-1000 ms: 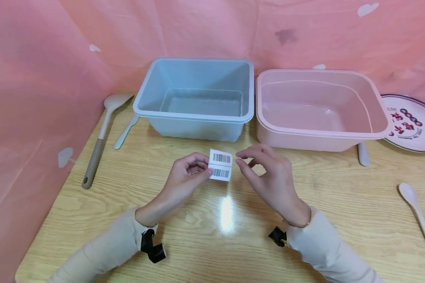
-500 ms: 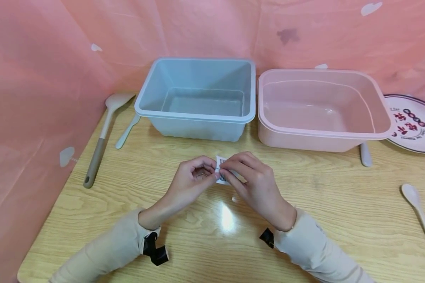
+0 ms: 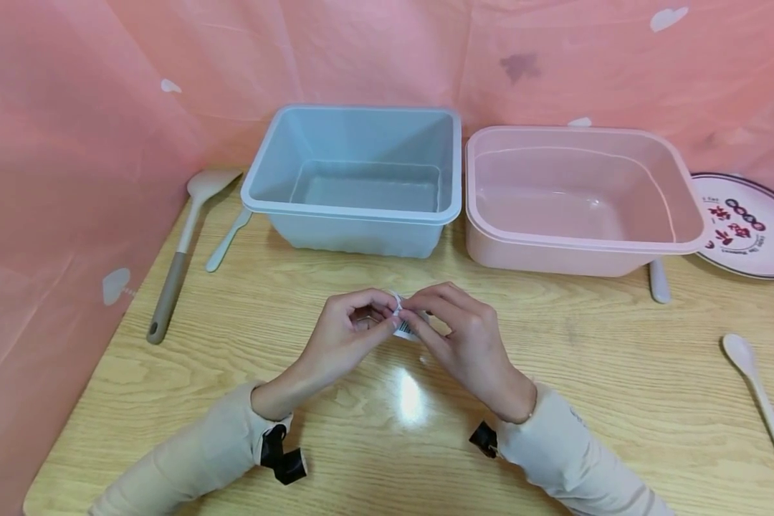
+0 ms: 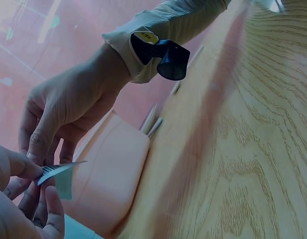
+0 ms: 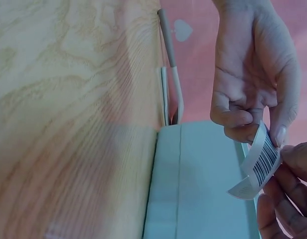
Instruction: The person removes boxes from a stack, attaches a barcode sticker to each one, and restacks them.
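Note:
A small white sheet of barcode stickers (image 3: 406, 331) is held above the table between both hands, its lower part showing below the fingers in the head view. My left hand (image 3: 345, 333) pinches its left side with thumb and fingers. From the right, my right hand (image 3: 467, 337) pinches the sheet near its middle, fingertips close to the left thumb. In the right wrist view the barcode sticker sheet (image 5: 263, 162) is bent, with a white flap standing away from the printed face. The left wrist view shows its edge curling up from the fingertips. The fingers hide much of the print.
Behind the hands stand a blue-grey basin (image 3: 361, 233) and a pink basin (image 3: 555, 259). A long-handled spoon (image 3: 179, 265) and a light knife (image 3: 228, 242) lie left. On the right are a plate (image 3: 761, 247), a grey handle (image 3: 660, 282) and a white spoon (image 3: 757, 390).
My right hand has moved left from beside the barcode sticker sheet and now pinches it. The sheet, flat and facing up earlier, is now bent between the hands.

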`<state>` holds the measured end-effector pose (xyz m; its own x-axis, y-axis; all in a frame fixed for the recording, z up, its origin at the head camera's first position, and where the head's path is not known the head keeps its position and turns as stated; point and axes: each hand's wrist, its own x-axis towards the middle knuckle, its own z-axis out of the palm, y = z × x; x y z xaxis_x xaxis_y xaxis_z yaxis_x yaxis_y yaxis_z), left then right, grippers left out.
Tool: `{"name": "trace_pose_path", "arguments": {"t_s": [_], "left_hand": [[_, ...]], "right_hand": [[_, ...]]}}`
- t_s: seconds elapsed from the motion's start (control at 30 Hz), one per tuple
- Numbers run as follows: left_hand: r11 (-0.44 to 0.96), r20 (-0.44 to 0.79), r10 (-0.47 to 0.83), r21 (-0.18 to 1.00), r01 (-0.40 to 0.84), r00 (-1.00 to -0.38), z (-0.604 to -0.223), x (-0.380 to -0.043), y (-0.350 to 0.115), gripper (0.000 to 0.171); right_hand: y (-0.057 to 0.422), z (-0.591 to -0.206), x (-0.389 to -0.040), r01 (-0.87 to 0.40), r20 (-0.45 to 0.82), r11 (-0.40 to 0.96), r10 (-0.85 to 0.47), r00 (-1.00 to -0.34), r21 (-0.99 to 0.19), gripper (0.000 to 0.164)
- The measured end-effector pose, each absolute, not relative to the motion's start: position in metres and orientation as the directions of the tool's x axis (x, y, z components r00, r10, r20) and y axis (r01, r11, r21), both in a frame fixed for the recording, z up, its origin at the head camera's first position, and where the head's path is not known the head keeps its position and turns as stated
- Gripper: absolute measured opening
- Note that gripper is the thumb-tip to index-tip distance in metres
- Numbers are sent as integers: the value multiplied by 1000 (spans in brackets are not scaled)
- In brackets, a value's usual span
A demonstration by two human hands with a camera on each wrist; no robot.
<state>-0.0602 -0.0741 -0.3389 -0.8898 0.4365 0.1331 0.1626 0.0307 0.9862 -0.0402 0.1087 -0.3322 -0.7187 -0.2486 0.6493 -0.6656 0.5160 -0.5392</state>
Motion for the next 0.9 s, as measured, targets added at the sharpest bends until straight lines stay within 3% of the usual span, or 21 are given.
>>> {"name": "trace_pose_path", "arguments": {"t_s": [0.37,0.63,0.9], "left_hand": [[100,84,446,985,143,-891,-342,-60,-76,10],[119,51,449,986,117,-892,-344,-60,-77,12],[144,31,438,984,104,-898,-348,-61,-78,10]], "right_hand": [[112,-343,-41,-613,603,486,-201,-772,-623,13],[114,-344,-41,-533,548,504,-132,-826,-680,6],[117,-349,-45,-495,536,423,-25,-844,-759,5]]}}
